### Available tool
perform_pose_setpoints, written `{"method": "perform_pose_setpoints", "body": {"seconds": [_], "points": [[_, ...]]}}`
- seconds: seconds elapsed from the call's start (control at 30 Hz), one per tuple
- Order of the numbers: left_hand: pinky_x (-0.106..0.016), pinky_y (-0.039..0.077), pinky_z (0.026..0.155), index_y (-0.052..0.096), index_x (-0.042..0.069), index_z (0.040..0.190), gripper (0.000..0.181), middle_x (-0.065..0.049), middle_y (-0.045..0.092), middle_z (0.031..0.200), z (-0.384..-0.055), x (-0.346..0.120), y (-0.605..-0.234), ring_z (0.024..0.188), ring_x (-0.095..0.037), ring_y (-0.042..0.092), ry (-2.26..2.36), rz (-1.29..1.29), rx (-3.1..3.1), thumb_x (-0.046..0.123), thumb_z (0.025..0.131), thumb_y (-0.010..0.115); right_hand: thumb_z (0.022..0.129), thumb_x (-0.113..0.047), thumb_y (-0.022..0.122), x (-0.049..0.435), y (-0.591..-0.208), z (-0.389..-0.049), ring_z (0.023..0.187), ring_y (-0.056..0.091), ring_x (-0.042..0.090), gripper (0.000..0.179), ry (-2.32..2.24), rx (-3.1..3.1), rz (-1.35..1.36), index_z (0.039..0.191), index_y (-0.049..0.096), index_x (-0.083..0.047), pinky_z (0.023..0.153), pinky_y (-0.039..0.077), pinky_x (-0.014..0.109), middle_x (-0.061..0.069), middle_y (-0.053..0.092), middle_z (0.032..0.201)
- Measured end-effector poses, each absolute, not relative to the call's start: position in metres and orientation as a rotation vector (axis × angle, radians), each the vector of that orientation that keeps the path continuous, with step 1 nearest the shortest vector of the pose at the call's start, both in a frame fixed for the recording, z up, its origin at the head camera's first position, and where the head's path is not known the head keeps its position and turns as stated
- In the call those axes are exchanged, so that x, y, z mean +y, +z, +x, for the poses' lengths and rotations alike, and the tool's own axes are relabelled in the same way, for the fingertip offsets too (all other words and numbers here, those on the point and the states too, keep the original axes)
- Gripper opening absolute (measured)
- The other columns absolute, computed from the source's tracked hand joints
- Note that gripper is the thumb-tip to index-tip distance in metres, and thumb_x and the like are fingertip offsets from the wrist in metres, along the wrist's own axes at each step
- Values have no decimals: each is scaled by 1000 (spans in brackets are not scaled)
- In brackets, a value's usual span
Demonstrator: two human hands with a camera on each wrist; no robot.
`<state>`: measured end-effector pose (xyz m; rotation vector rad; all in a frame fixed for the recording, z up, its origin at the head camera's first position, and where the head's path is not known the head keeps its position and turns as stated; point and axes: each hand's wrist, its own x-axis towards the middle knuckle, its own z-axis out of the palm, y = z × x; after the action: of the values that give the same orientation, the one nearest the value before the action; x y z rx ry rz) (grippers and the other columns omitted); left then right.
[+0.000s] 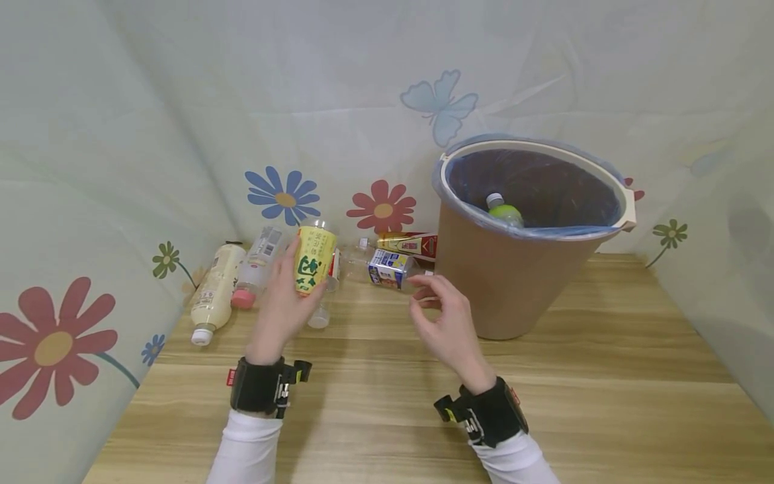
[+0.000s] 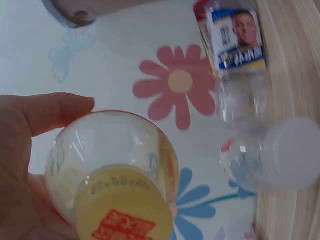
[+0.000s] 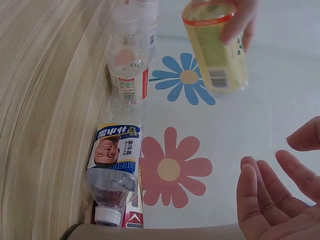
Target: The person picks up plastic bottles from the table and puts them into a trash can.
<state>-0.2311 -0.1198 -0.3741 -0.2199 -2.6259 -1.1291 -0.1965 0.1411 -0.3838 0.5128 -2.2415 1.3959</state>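
My left hand [image 1: 281,312] grips a bottle with a yellow label [image 1: 316,259] above the table. Its clear base faces away and up, and its yellow cap [image 2: 125,207] points back toward my wrist in the left wrist view. My right hand [image 1: 446,324] is held in the air in front of a bin [image 1: 502,289], fingers bent loosely with nothing between them. Beyond its fingertips lies a clear bottle with a blue label [image 1: 390,269]. In the right wrist view, the right fingers [image 3: 280,195] are spread apart below the yellow-labelled bottle [image 3: 216,52].
A blue bag [image 1: 547,233] lines the bin, where a green-labelled bottle [image 1: 506,213] shows. At left lie a cream bottle [image 1: 216,289] and a pink-capped bottle [image 1: 254,269]. A white-capped clear bottle [image 1: 319,316] and a red-and-gold box [image 1: 414,243] lie along the back.
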Motion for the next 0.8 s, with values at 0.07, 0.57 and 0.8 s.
{"method": "perform_pose_setpoints", "body": {"seconds": [0.07, 0.57, 0.8], "points": [[-45, 51, 73, 11, 23, 153, 88, -19, 36, 138, -231, -114, -372, 101, -31, 50, -1201, -280, -2582, 27, 85, 68, 83, 0, 62, 142, -384, -197, 86, 62, 16, 28, 1405, -2240, 508, 110, 64, -7, 73, 56, 34, 2, 63, 103], [-34, 56, 66, 12, 8, 150, 83, -19, 36, 136, -206, -52, -350, 95, -30, 56, -1701, -654, -2156, 1, 86, 64, 90, 0, 56, 142, -371, -190, 88, 62, 22, 27, 1565, -2238, 480, 117, 60, -4, 74, 56, 38, 10, 63, 106], [-34, 55, 70, 8, 7, 150, 83, -19, 37, 140, -201, -39, -354, 100, -32, 55, -1809, -720, -2122, 1, 87, 62, 95, 3, 47, 140, -354, -181, 96, 62, 30, 39, 1659, -2223, 524, 134, 47, 2, 81, 54, 46, 21, 58, 117]]}}
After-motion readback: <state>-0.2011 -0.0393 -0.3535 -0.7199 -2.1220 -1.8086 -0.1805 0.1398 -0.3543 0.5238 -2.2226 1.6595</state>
